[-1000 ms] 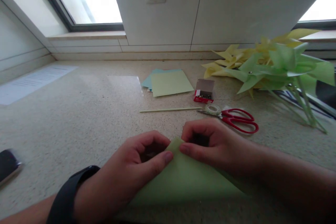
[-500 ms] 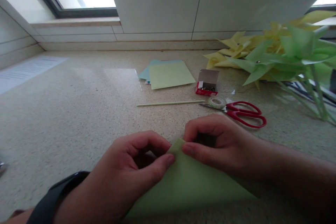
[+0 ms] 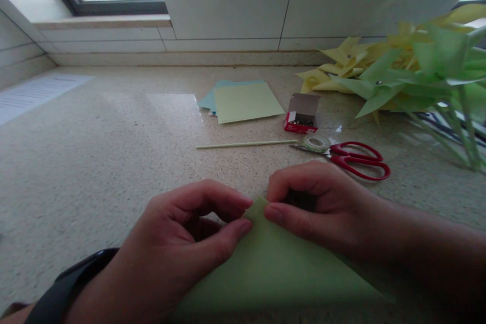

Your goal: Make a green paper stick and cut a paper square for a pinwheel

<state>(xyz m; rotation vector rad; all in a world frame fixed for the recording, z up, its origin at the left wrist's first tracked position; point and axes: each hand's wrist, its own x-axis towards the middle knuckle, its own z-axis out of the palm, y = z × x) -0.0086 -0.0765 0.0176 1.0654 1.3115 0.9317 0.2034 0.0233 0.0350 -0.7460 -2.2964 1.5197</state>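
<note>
Pinching the top corner of the folded green paper (image 3: 277, 268) between my left hand (image 3: 182, 243) and right hand (image 3: 319, 207), I hold it flat on the tabletop (image 3: 94, 162). If either thumb slides, the corners could misalign and crease crooked. My hands hide the layers' edges; the sheet's bottom is cut off.

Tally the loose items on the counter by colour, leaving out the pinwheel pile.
Green: 1, the folded paper pinched by the left hand and right hand
Pale yellow: 2, paper sheet, thin stick
Blue: 1, sheet edge under it
Red: 2, scissors, small box
Clear: 1, tape roll
Total: 7
</note>
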